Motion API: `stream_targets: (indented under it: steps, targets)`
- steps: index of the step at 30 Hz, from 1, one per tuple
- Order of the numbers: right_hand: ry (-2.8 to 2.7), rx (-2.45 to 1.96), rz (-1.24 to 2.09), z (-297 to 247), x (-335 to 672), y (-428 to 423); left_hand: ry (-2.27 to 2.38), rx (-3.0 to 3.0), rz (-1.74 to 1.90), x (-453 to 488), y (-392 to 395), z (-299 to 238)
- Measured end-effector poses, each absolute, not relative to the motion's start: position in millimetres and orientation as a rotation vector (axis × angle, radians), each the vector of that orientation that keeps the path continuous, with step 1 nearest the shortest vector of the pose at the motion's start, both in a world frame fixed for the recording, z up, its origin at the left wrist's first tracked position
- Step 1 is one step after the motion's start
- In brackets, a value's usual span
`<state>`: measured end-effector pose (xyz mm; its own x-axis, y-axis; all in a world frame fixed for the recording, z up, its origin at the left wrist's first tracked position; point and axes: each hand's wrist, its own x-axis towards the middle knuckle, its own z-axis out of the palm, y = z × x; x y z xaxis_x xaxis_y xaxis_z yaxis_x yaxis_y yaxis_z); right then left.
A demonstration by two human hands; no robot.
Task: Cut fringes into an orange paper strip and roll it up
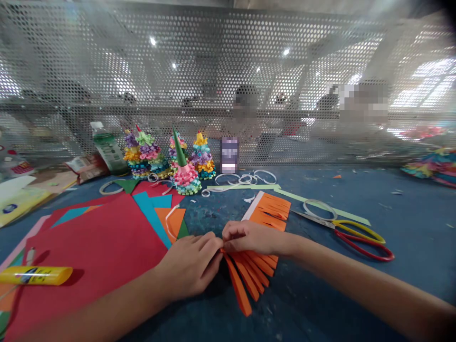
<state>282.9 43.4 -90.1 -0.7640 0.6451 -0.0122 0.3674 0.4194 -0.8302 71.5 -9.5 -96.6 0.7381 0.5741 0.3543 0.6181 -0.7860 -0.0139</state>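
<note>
Left hand (188, 268): fingers (213, 247) pinching one orange fringed strip (249, 278).
Right hand (249, 237): fingers gripping same strip.
Scissors (342, 228): one pair, right of fingers.
Glue stick (35, 275): one, far left.

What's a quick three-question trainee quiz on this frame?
1. True or false: the scissors lie on the table, in neither hand.
2. Pick one: the fringed paper pinched between the left hand and the right hand is A) orange, B) green, C) blue.
3. What colour is the sheet under most of the glue stick?
Key: 1 true; 2 A; 3 red.
</note>
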Motion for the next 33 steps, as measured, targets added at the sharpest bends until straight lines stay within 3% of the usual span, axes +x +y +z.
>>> stream_targets:
  steps: [10, 25, 33]
  targets:
    - [-2.379, -0.926, 0.865, -83.6, 274.4, 28.4, -0.923, -2.669, -0.509, 74.2, -5.1, -100.6]
    - [-2.525, -0.905, 0.811, -84.8, 278.6, 34.3, -0.934, -2.795, -0.442, 72.1, -6.8, -97.3]
    - [-2.808, -0.856, 0.467, -75.2, 294.8, 41.8, -0.736, -2.72, -0.537, 70.2, -2.3, -98.4]
